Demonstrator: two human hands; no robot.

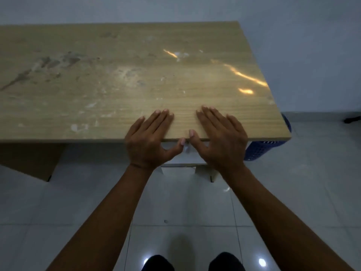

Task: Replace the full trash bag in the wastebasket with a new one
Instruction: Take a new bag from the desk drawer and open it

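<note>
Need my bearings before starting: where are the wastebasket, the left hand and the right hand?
wastebasket (258,150): head view, blue perforated side wall.
left hand (148,142): head view, back of the hand.
right hand (221,142): head view, back of the hand.

The wood-grain surface (117,85) is showing a smudged sheen (pale scuffs), the floor tiles (185,208) are gleaming, the wastebasket (257,151) is looking plastic.

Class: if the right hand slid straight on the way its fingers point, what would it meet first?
The way looks free: ahead of the right hand lies only stained wood of the table up to its far edge; beyond that, probably the wall.
</note>
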